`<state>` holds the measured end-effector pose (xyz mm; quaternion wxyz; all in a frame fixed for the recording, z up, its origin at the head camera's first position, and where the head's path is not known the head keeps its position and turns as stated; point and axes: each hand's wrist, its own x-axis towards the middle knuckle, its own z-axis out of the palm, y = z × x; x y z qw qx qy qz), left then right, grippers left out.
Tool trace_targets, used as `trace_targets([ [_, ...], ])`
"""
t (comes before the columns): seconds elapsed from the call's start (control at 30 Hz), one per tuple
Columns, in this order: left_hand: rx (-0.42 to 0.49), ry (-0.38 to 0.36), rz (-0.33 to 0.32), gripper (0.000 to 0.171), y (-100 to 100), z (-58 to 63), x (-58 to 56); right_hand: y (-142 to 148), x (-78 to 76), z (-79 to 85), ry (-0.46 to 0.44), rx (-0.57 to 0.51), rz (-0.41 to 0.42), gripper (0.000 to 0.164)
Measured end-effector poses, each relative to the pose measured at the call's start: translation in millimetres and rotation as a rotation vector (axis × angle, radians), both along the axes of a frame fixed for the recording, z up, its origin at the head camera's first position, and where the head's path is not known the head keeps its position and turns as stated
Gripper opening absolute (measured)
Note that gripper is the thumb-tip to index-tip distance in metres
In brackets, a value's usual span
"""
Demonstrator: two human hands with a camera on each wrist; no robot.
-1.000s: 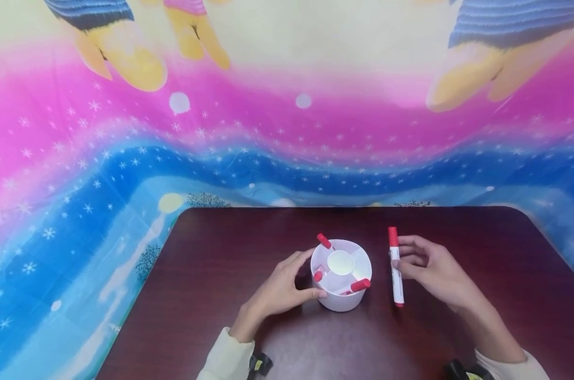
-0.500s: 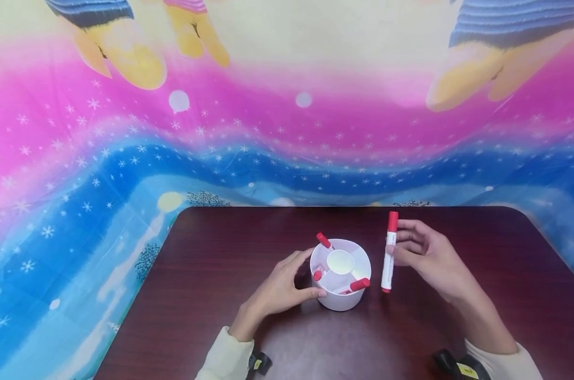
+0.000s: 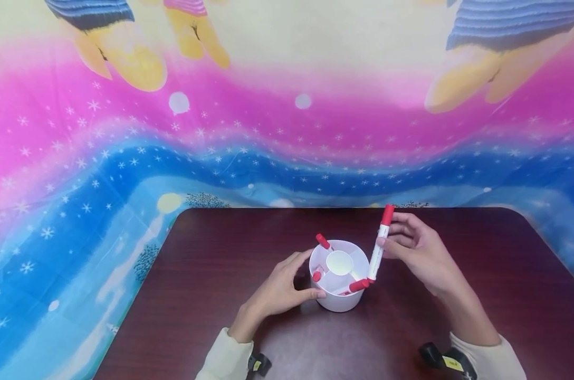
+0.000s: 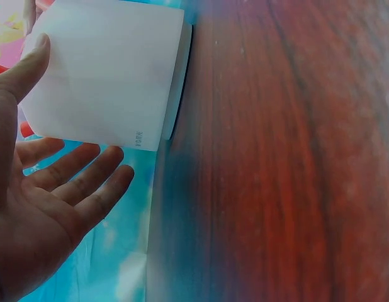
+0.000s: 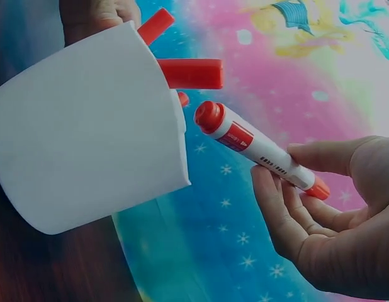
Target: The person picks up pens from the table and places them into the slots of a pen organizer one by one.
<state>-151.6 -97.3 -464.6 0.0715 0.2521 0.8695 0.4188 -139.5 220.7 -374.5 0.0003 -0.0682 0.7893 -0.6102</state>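
A round white pen holder [image 3: 339, 303] with a raised middle cup stands on the table. Red-capped markers lean in its outer compartments: one at the back [image 3: 323, 241], one at the left [image 3: 317, 276], one at the front right [image 3: 358, 286]. My left hand [image 3: 279, 285] holds the holder's left side, thumb at the front and fingers behind, as the left wrist view also shows. Between thumb and fingertips my right hand [image 3: 422, 256] pinches a white marker [image 5: 260, 151], red cap upward. Its tilted lower end comes right to the holder's right rim, by the front-right cap.
The dark red wooden table [image 3: 211, 237] has rounded far corners. Behind it hangs a colourful cloth [image 3: 287, 126] with snowflakes and cartoon legs. Black wrist straps [image 3: 450, 361] show at the pale sleeves [image 3: 227, 356].
My right hand has raised the marker and carried it left to the holder's rim, its lower end tilting toward the holder. My left hand and the holder have stayed nearly still.
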Motion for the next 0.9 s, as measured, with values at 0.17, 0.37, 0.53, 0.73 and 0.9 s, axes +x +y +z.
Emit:
trace_targets([
  [0.17, 0.005, 0.000, -0.001, 0.096, -0.4, 0.4, 0.1, 0.3, 0.7, -2.7, 0.025, -0.031, -0.022, 0.057],
  [0.37, 0.005, 0.002, 0.003, 0.096, -0.2, 0.5, 0.4, 0.0, -1.1, -5.8, 0.034, -0.068, -0.036, 0.053],
  [0.53, 0.002, 0.002, 0.008, 0.096, -0.3, 0.6, 1.1, -3.0, -2.7, -9.0, 0.033, -0.082, -0.034, 0.050],
  [0.73, 0.006, -0.006, 0.008, 0.096, 0.0, 1.5, 1.6, -5.3, -5.3, -13.2, 0.043, -0.117, -0.015, 0.041],
  [0.9, 0.002, -0.009, 0.007, 0.096, -0.2, 1.6, 1.7, -4.6, -5.6, -14.3, 0.022, -0.023, -0.033, 0.048],
])
